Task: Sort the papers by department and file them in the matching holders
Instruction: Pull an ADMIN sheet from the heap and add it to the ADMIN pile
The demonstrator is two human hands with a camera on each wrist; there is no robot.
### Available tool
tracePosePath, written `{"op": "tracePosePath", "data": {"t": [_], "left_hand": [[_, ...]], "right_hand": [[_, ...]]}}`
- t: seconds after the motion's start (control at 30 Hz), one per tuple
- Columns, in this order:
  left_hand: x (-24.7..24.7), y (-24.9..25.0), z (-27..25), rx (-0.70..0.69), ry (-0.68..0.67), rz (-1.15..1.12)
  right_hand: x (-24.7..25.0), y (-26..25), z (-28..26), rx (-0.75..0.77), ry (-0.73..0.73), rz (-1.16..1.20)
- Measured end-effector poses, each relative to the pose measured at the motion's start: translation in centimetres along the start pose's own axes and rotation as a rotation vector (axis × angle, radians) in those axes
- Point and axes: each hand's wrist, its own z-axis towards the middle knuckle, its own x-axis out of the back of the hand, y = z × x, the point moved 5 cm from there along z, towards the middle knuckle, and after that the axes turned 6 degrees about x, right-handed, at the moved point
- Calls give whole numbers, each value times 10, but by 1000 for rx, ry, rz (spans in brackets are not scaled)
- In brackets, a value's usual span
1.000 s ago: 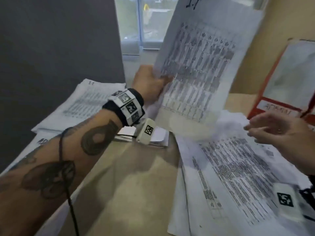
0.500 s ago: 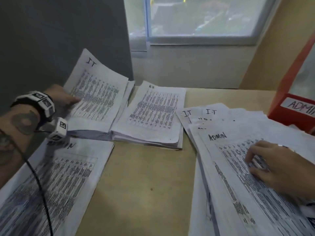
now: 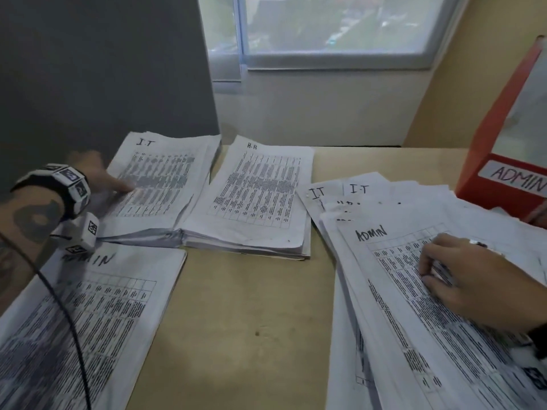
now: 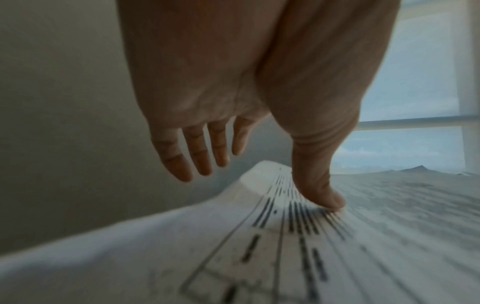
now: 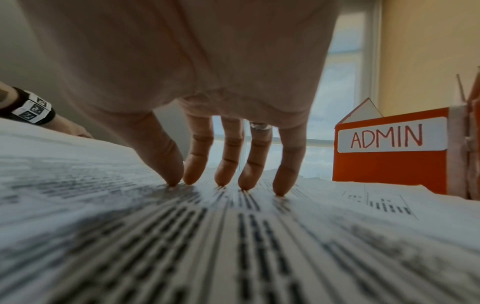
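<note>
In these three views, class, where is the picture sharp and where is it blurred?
Head view: the H.R pile reads sharply; the left hand is smeared. Left wrist view: soft throughout, thumb on the I.T pile. Right wrist view: ADMIN holder and right hand crisp, nearest print blurred.

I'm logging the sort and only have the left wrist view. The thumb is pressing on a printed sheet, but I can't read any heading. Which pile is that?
Observer: The left hand rests on the I.T pile, at the back left of the desk.
Operator: And the other side?
Observer: The right hand has its fingertips down on the ADMIN sheet, which lies on top of the loose stack.
Operator: Is there a holder nearby?
Observer: Yes. An orange holder labelled ADMIN stands just beyond that stack.
</note>
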Motion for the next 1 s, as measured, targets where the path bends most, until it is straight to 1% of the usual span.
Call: {"op": "tracePosePath", "data": {"t": [0.03, 0.07, 0.1, 0.13, 0.17, 0.2, 0.23, 0.27, 0.3, 0.37, 0.43, 0.5, 0.53, 0.6, 0.7, 0.77, 0.87, 0.93, 1.0], "left_hand": [[4, -2, 6, 9, 51, -15], [2, -8, 29, 16, 94, -50], [6, -9, 43, -6, 168, -109], [15, -1, 48, -66, 254, -187], [29, 15, 31, -108, 329, -280], [45, 42, -7, -141, 375, -384], [56, 76, -56, -182, 332, -443], [62, 116, -109, -265, 269, -449], [58, 150, -147, -367, 177, -419], [37, 211, -226, -625, -48, -342], [0, 255, -287, -816, -239, -233], [-40, 288, -330, -932, -325, -62], [-56, 299, -345, -958, -348, 40], [-79, 315, -359, -948, -342, 205], [-86, 327, -363, -891, -330, 269], [-82, 330, -357, -856, -327, 184], [-71, 326, -342, -759, -356, -32], [-66, 323, -337, -735, -386, -99], [-58, 318, -339, -740, -369, -187]], "right_hand": [[1, -1, 0, 2, 0, 6], [1, -2, 0, -1, -7, 8], [1, -2, 0, -5, -15, 6], [2, -3, 0, -6, -16, 0], [3, -3, 0, -4, -15, -6], [4, -4, -1, -3, -18, -12], [5, -5, -1, -6, -25, -16], [5, -6, -1, -13, -33, -19], [5, -8, -1, -21, -36, -23], [6, -10, -1, -35, -38, -27], [6, -13, -1, -43, -44, -19], [6, -16, -3, -43, -47, -20], [7, -17, -4, -44, -46, -28], [7, -18, -4, -48, -44, -37], [6, -20, -5, -50, -44, -33], [6, -23, -7, -50, -39, -54], [13, -29, -9, -19, -5, -104], [28, -30, -4, 16, 64, -83], [47, -31, 7, 77, 173, -22]]}}
